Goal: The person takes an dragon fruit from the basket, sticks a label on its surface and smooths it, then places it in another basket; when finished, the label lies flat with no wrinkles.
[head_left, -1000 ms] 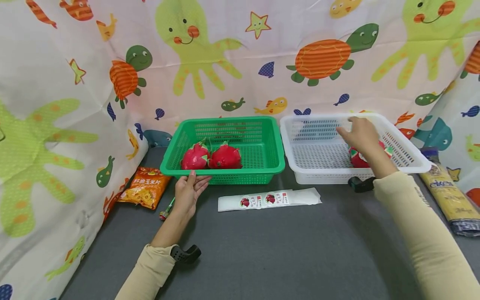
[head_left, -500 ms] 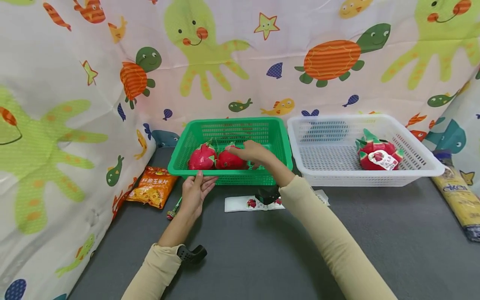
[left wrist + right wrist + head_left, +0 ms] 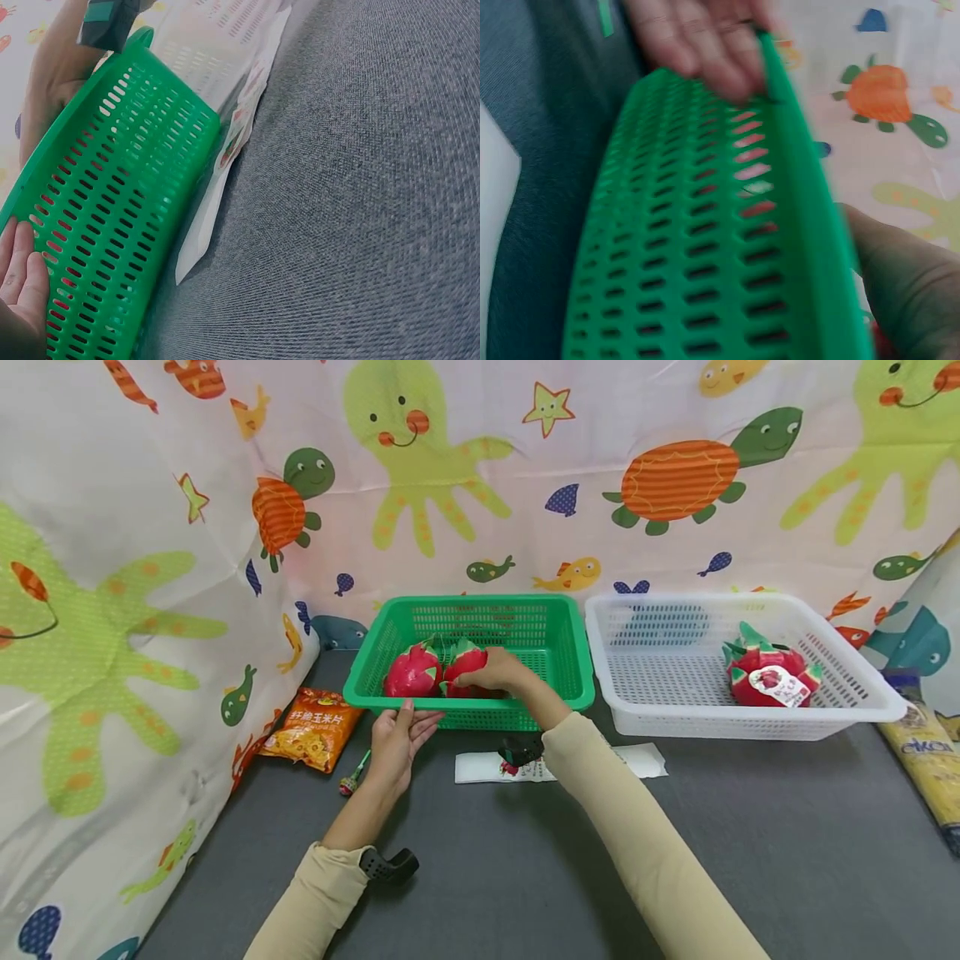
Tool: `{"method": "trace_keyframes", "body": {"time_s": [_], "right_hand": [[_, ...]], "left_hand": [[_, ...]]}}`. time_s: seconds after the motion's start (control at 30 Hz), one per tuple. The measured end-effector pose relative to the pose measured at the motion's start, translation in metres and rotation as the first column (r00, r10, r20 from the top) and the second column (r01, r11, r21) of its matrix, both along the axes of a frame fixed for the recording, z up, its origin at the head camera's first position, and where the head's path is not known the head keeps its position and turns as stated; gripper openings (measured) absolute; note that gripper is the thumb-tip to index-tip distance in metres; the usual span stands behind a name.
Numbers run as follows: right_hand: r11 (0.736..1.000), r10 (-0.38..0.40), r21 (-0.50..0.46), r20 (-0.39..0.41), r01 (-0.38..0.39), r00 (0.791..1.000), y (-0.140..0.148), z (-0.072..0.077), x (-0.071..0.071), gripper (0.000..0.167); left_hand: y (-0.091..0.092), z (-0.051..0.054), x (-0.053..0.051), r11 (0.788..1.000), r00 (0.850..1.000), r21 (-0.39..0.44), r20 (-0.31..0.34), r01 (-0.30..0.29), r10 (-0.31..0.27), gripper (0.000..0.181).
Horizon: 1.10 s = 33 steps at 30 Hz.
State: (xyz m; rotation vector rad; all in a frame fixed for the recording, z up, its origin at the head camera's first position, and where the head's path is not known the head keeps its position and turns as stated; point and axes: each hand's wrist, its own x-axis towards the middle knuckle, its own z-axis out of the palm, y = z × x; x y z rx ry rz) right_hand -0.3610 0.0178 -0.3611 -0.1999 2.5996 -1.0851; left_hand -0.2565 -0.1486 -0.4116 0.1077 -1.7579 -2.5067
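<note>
"What are the hands doing?"

"The left hand (image 3: pixel 397 743) is at the front of the green basket (image 3: pixel 495 717), its fingers straight and loose against the outer wall, not clenched. The right hand (image 3: pixel 501 670) is inside, touching the right-hand dragon fruit (image 3: pixel 463 662), thumb across its front. The other fingers are hidden, so I can't tell whether it's grasping."

"Anything beside that fruit?"

"The left-hand dragon fruit (image 3: pixel 415 672), in the same basket."

"And further out?"

"A white strip (image 3: pixel 478 767) with printed labels lies in front, partly behind the right forearm. Just right of the green basket, a white basket (image 3: pixel 750 713) holds a stickered dragon fruit (image 3: pixel 786 661)."

"At the edges?"

"An orange snack bag (image 3: pixel 315 728) to the left, a yellow packet (image 3: pixel 926 752) far right."
</note>
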Motion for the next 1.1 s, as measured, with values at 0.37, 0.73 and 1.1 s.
{"method": "trace_keyframes", "body": {"time_s": [0.37, 0.73, 1.1], "right_hand": [[0.953, -0.034, -0.3, 0.066, 0.052, 0.997, 0.056, 0.027, 0.007, 0.066], [0.856, 0.291, -0.415, -0.11, -0.31, 0.95, 0.133, 0.058, 0.111, 0.074], [0.814, 0.536, -0.247, -0.029, -0.525, 0.844, 0.145, -0.018, 0.18, 0.081]], "left_hand": [[0.001, -0.003, -0.001, 1.0, 1.0, 0.004, -0.008, 0.019, -0.019, 0.026], [-0.004, -0.003, -0.003, 0.999, 1.0, 0.029, 0.013, 0.027, -0.027, 0.024], [-0.009, 0.003, -0.004, 0.999, 0.998, 0.024, 0.05, 0.047, -0.049, 0.023]]}}
